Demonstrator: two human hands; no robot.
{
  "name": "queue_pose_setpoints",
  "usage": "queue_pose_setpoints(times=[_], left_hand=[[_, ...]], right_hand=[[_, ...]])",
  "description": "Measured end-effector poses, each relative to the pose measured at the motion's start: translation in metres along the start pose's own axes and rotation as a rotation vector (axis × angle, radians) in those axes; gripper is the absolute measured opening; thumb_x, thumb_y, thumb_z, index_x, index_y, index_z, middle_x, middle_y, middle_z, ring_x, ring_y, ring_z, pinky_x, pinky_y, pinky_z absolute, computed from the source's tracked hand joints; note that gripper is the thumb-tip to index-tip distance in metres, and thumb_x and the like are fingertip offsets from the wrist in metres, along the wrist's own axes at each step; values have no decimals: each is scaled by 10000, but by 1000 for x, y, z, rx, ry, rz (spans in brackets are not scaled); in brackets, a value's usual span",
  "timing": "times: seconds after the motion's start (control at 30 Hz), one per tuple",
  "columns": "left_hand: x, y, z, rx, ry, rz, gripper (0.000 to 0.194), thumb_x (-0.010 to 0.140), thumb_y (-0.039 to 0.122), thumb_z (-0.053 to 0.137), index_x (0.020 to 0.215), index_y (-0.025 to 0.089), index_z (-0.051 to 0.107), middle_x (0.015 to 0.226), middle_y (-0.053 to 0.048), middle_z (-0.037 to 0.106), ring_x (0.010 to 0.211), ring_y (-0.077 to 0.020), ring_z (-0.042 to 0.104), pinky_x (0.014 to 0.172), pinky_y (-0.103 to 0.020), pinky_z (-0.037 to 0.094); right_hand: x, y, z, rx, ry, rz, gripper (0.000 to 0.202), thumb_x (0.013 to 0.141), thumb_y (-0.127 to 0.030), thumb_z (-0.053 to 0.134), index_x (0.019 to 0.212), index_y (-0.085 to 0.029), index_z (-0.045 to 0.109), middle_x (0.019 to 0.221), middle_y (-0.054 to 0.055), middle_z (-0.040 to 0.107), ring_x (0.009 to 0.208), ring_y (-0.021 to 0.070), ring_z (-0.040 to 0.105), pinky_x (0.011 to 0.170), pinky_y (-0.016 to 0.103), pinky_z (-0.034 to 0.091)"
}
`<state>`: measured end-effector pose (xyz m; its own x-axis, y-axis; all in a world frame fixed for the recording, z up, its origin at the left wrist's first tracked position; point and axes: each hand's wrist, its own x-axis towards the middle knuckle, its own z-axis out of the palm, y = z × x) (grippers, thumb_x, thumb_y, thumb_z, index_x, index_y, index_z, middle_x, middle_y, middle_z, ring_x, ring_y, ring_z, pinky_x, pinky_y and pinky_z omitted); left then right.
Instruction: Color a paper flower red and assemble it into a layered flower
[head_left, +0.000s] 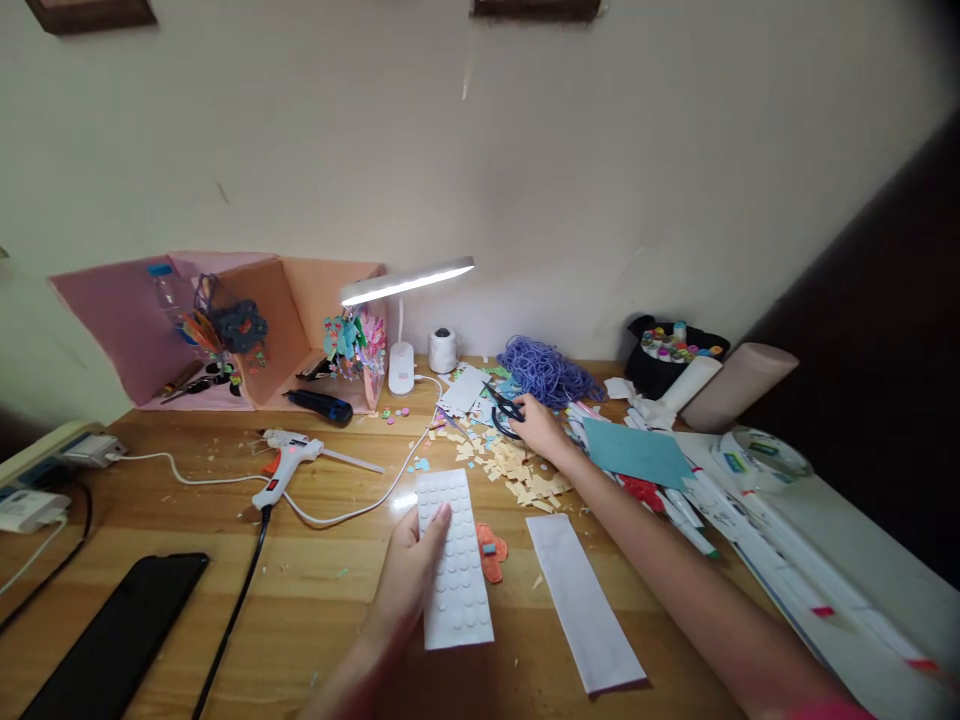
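Note:
My left hand (412,560) grips a white sheet with rows of round raised dots (459,575), the thumb on top of it. Farther forward, my right hand (538,425) is closed on the handles of dark scissors (506,405), over the paper scraps. An orange felt flower shape (492,552) with a small blue piece lies just right of the dotted sheet. To the right of that rests a blank white strip (585,600). Yellow paper scraps (525,470) are scattered below my right hand.
A white glue gun (289,460) with cables and a black phone (124,635) lie left. A lamp (409,282), pink and orange box (292,310) and purple yarn (547,372) stand behind. Markers (675,345), teal paper (637,452) and tape (761,458) are right.

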<state>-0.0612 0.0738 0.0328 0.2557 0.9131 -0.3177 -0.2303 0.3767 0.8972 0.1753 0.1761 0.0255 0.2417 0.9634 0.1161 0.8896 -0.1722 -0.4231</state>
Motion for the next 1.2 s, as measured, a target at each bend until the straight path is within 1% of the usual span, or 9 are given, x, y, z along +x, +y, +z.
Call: queue_pose_setpoints(times=[0.2,0.3,0.4,0.53,0.67,0.83,0.93,1.07,1.2], left_hand=[[6,3,-6,9,54,-44,448,548,490,769,745,130,590,531,23,562,426,-104,485,418,-196,364],[3,5,-5,11,47,-83,416,588,450,754,807,127,610,563,9,597,433,-112,510,419,-196,376],[-2,7,-2,21,49,-108,391,621,434,737,830,126,616,572,0,613,432,-120,525,414,-199,385],[-5,8,1,51,62,-104,375,624,419,734,831,127,622,567,-2,620,432,-132,542,402,-201,389],[-3,7,2,78,74,-109,344,634,400,729,816,129,621,554,-2,622,423,-139,552,406,-211,403],[-3,7,4,95,92,-125,287,653,362,725,781,141,597,517,11,601,389,-132,538,382,-206,388],[-3,8,6,107,89,-132,282,650,358,727,760,144,581,508,12,595,377,-132,531,375,-208,388],[-4,9,7,126,95,-149,288,637,367,728,744,147,575,505,12,593,384,-143,538,377,-215,391],[-8,6,7,136,67,-176,292,634,382,727,732,150,578,486,19,580,367,-134,515,375,-214,374]], right_hand=[[-27,-7,-28,-21,-140,-191,241,803,-187,556,1037,-131,575,1156,162,536,1120,269,469,924,359,351],[-63,6,-52,10,-382,-310,234,677,-310,722,853,-195,621,923,43,615,878,203,569,763,278,426],[-98,22,-63,38,-583,-418,415,590,-378,782,914,-193,601,912,36,592,839,201,548,698,275,424],[-117,37,-58,66,-531,-409,545,574,-315,795,1048,-197,556,1061,63,529,993,230,492,824,316,400],[-113,40,-53,110,-526,-414,535,542,-308,813,1000,-181,567,1024,62,523,964,225,486,800,309,401],[-110,43,-51,329,-482,-305,376,455,-177,818,759,-181,597,797,2,540,748,174,476,641,261,369],[-117,48,-55,449,-457,-248,183,604,-243,740,678,-198,579,723,-18,542,691,157,492,603,253,373],[-137,55,-81,547,-464,-173,159,749,-344,627,696,-204,574,715,-12,587,674,160,565,584,263,434],[-169,71,-131,656,-259,-43,213,723,-378,676,699,-185,589,725,6,599,689,151,567,612,258,450]])
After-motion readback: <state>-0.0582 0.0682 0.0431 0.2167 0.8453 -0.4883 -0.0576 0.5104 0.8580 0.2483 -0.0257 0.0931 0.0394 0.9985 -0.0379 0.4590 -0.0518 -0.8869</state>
